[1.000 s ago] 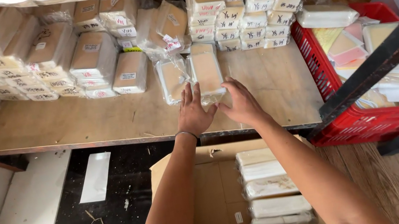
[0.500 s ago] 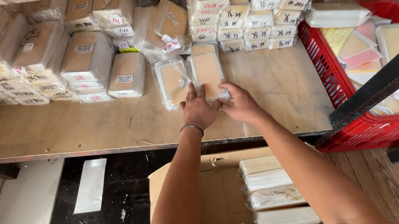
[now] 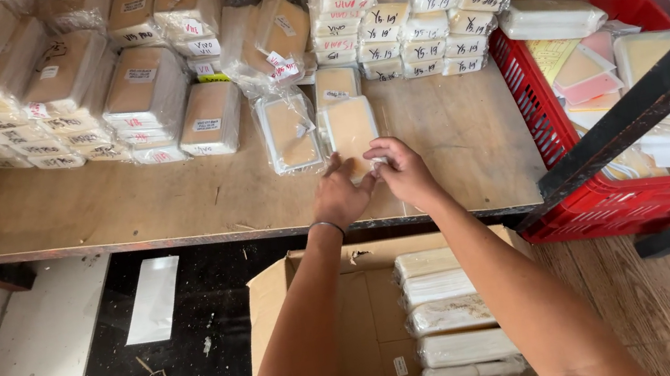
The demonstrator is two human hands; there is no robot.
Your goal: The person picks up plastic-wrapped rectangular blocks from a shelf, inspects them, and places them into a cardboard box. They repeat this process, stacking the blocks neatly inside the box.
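Note:
A flat tan packet wrapped in clear plastic [image 3: 349, 127] lies on the wooden shelf [image 3: 103, 213], near its front edge. My left hand [image 3: 342, 196] and my right hand [image 3: 401, 170] both hold the packet's near end, fingers curled on it. A similar wrapped packet [image 3: 287, 131] lies just left of it, and another [image 3: 335, 84] sits behind it. A dark band circles my left wrist.
Stacks of wrapped packets [image 3: 146, 88] and small labelled boxes [image 3: 408, 26] fill the back of the shelf. A red crate [image 3: 589, 191] with packets stands at the right, crossed by a dark metal bar [image 3: 639, 105]. Below, an open cardboard box [image 3: 357, 320] holds several packets [image 3: 451, 313].
The view has shifted slightly. Both hands stay on the packet's near end and have drawn it a little toward the shelf's front edge.

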